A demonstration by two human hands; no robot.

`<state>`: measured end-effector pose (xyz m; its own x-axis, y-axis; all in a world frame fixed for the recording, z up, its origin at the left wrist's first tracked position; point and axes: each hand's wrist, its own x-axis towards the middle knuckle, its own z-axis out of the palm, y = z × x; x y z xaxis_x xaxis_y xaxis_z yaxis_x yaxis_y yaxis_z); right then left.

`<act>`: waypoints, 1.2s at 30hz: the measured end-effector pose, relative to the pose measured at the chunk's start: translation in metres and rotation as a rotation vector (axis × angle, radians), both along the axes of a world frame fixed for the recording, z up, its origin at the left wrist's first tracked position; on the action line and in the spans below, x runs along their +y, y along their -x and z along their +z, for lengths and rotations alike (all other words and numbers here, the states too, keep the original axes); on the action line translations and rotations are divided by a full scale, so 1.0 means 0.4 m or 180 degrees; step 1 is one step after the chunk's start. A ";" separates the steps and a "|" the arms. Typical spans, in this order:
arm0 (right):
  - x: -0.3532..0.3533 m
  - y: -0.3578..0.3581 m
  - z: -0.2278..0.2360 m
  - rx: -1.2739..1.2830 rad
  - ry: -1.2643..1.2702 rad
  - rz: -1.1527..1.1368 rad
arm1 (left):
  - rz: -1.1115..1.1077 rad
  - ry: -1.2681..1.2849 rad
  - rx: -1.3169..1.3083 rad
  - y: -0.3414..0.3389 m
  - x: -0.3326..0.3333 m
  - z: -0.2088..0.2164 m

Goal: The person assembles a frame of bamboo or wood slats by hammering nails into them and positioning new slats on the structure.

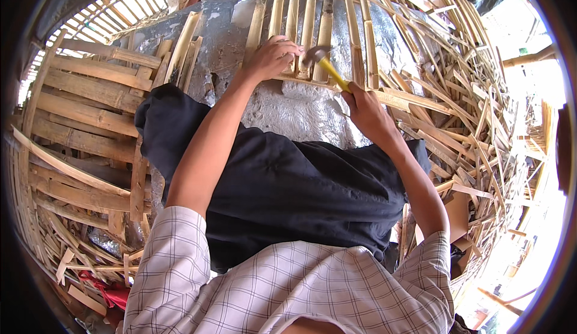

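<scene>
My right hand [368, 113] is closed round the yellow handle of a hammer [334, 74]. The hammer's dark head is a little blurred and lies over the bamboo slats, just right of my left fingertips. My left hand [274, 59] rests on the near ends of the slats with its fingers bent together; what they pinch, if anything, is too small to make out. Several split bamboo slats [277, 11] run side by side away from me. Their near ends meet a bamboo crosspiece [312, 83] in front of my knees.
A slatted bamboo panel [90, 109] stands at my left. Loose bamboo strips [457, 112] are heaped along my right. Grey, rough ground [288, 109] shows beneath the slats. Dark cloth [300, 184] covers my legs. A red cloth [114, 292] lies at the lower left.
</scene>
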<state>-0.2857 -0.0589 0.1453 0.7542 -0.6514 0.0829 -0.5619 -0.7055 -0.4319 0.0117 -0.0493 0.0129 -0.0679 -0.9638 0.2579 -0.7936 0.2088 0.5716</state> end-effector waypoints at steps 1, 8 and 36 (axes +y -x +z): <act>-0.013 0.001 0.007 0.0050 -0.0227 -0.0027 | -0.0104 0.0013 0.0064 -0.006 0.000 0.004; -0.029 -0.021 0.021 -0.0581 -0.0242 -0.0424 | -0.0702 -0.1028 -0.0352 -0.023 -0.006 0.058; 0.057 0.026 -0.184 -0.1007 -0.1407 -0.1280 | -0.0967 -0.0841 0.0941 0.010 -0.055 0.148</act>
